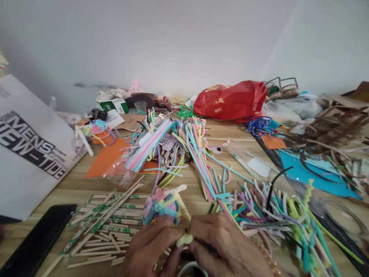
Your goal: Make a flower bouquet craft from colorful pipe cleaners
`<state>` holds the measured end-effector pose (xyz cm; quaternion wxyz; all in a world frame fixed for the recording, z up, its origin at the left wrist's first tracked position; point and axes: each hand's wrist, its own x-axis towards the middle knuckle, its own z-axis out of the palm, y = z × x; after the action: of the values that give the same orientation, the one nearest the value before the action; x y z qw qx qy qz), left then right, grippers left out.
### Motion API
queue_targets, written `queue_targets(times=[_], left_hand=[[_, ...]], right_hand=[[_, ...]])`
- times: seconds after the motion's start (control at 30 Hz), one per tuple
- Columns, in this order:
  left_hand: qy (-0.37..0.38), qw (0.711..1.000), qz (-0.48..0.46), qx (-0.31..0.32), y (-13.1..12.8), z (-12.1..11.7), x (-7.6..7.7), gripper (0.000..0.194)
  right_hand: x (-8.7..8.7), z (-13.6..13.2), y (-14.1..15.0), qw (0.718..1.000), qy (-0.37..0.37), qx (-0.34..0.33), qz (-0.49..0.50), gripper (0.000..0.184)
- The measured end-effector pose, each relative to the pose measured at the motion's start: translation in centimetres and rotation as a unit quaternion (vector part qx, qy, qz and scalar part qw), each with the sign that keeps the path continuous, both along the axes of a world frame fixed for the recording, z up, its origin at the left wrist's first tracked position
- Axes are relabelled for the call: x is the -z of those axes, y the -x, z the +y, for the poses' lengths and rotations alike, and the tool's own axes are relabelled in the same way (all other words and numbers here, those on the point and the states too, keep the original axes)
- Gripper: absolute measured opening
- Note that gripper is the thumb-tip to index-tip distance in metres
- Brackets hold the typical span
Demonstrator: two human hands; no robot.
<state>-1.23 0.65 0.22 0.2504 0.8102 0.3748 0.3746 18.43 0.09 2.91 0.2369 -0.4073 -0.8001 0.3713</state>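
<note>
The left hand (152,246) and right hand (227,246) grip, clamped together, a short cream fuzzy pipe cleaner (184,240) just below a multicoloured fuzzy pipe-cleaner bundle (161,207), near the wooden tabletop (72,173)'s near edge.

Wooden tabletop (69,173), crowded: multicoloured pipe cleaners (268,219) heaped right, pink-and-blue bundle (148,146) centre, wooden sticks (106,227) scattered front left, orange craft sheet (106,161), black flat case (37,242), red plastic bag (230,100) at back.

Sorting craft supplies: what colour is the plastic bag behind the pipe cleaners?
The bag is red with yellow print, in the head view.
</note>
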Motion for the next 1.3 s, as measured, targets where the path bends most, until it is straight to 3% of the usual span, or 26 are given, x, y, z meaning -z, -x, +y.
queue_targets(times=[0.17,0.27,0.67,0.77,0.87,0.97,1.1,1.3], left_hand=[[0.164,0.986,0.03,-0.002,0.0,0.2,-0.6,0.013],[0.233,0.972,0.028,0.002,-0.1,0.1,-0.6,0.014],[0.357,0.924,-0.101,0.095,-0.9,-0.4,-0.2,0.021],[0.336,0.935,-0.082,0.078,-1.3,-0.6,-0.7,0.019],[0.265,0.963,-0.04,0.04,-1.8,-0.7,-1.5,0.014],[0.221,0.975,-0.017,0.014,-2.4,-0.6,-2.0,0.009],[0.219,0.975,-0.021,0.011,-2.9,-0.6,-1.6,0.009],[0.232,0.972,-0.038,0.004,-2.9,-0.7,-0.6,0.008]], right_hand=[[-1.0,-0.6,-0.8,0.997,-0.008,0.059,-0.039,0.005],[-1.2,-0.9,-0.7,0.997,-0.035,0.043,-0.054,0.006],[-1.6,-3.0,0.2,0.954,-0.204,0.013,-0.222,0.014],[-1.7,-3.6,0.5,0.936,-0.256,0.023,-0.241,0.012],[-1.7,-4.0,0.5,0.929,-0.267,0.047,-0.253,0.012],[-1.9,-3.9,0.1,0.941,-0.229,0.07,-0.24,0.013],[-2.1,-3.6,-0.3,0.968,-0.15,0.078,-0.185,0.011],[-2.1,-3.5,-0.5,0.974,-0.13,0.085,-0.165,0.007]])
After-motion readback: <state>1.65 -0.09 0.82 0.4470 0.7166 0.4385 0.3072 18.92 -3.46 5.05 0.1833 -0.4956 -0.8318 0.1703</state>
